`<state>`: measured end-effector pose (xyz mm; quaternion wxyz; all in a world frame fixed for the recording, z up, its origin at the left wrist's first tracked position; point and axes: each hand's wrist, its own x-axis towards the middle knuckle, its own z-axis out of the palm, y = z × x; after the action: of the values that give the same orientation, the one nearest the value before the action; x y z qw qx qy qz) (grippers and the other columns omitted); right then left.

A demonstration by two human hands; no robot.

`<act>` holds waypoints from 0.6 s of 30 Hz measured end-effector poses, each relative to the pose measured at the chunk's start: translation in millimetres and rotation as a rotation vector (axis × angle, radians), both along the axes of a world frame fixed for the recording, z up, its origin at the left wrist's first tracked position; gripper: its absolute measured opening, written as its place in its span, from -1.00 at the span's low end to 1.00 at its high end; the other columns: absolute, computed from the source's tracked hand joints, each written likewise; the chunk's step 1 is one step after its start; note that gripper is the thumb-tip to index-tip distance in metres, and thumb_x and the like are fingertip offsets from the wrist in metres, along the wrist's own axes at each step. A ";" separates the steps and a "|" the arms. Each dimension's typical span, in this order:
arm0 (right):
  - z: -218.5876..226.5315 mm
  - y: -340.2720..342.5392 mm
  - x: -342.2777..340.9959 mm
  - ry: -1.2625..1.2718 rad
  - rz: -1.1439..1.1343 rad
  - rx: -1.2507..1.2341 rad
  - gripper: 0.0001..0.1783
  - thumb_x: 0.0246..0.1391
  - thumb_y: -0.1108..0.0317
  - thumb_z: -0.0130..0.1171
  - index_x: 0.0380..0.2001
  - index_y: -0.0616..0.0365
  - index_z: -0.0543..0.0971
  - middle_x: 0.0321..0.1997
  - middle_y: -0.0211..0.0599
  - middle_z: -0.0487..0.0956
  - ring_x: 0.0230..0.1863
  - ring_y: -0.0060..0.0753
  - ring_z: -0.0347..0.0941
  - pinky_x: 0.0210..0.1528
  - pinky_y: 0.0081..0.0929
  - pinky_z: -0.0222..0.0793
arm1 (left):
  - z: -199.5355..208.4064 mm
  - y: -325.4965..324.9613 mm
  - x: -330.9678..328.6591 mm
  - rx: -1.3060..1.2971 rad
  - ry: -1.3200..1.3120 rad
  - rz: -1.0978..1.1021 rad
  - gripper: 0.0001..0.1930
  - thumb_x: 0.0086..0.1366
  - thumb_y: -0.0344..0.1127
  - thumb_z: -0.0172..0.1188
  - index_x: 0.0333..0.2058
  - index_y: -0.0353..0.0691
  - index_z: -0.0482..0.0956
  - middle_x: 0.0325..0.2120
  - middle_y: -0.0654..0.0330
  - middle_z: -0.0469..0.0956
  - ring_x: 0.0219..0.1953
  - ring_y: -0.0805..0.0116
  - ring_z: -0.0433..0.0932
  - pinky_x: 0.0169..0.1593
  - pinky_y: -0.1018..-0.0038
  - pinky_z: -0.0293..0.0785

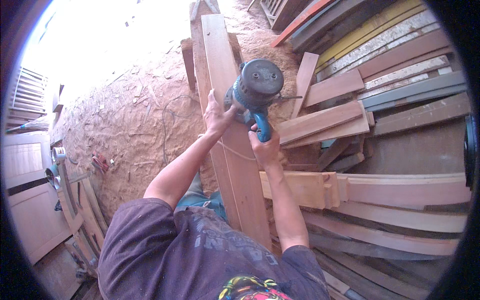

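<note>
Your router (256,89) on the board (243,167)

Your right hand (265,149) is curled around the router's blue handle (261,128). Just beyond, your left hand (218,117) is partly open beside the router's base; I can't tell whether it grips. The router sits on the board, which runs away from you. Farther off, at upper right, lies a yellow plank (370,36).

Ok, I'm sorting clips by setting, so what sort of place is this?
Probably a woodworking shop or yard: a blue-and-black power tool is held at a long plank, stacked boards crowd the right side, and what looks like sawdust covers the ground.
</note>
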<state>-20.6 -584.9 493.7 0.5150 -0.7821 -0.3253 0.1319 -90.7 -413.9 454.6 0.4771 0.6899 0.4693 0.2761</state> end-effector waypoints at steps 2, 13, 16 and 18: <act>4.3 -5.6 -8.7 -0.019 0.017 0.047 -0.89 0.05 0.51 0.31 -0.31 0.18 0.62 -0.49 -0.46 0.56 -0.48 -0.63 0.46 -0.39 -0.49 0.38 | -11.0 -7.2 -6.3 0.063 0.007 0.015 0.07 0.08 0.02 0.52 0.40 -0.34 0.11 0.23 -0.28 0.43 0.29 -0.21 0.44 0.35 0.12 0.33; -2.7 -72.9 -39.1 -0.032 0.011 0.101 -0.87 0.03 0.51 0.31 -0.31 0.18 0.62 -0.42 -0.37 0.60 -0.39 -0.52 0.52 -0.29 -0.43 0.43 | -15.9 -74.2 -37.1 0.057 0.012 -0.003 0.08 0.07 0.03 0.51 0.42 -0.30 0.09 0.19 -0.30 0.47 0.24 -0.22 0.49 0.32 0.12 0.37; -4.7 -90.5 -46.8 -0.044 0.028 0.099 -0.87 0.03 0.50 0.31 -0.30 0.17 0.62 -0.41 -0.37 0.60 -0.38 -0.53 0.53 -0.28 -0.43 0.44 | -28.1 -90.0 -44.7 0.118 0.019 0.011 0.06 0.06 -0.01 0.48 0.41 -0.30 0.08 0.15 -0.31 0.49 0.21 -0.23 0.52 0.30 0.11 0.39; -1.2 -100.4 -54.2 -0.027 0.034 0.088 -0.87 0.03 0.50 0.31 -0.30 0.17 0.62 -0.42 -0.37 0.60 -0.38 -0.52 0.53 -0.28 -0.43 0.44 | -35.2 -98.8 -51.2 0.149 0.010 0.015 0.07 0.06 0.00 0.48 0.42 -0.29 0.08 0.17 -0.31 0.48 0.22 -0.23 0.51 0.30 0.10 0.39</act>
<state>-74.7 -685.3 492.5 0.5420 -0.7548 -0.3509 0.1158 -141.9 -512.7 419.3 0.4201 0.7213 0.4547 0.3106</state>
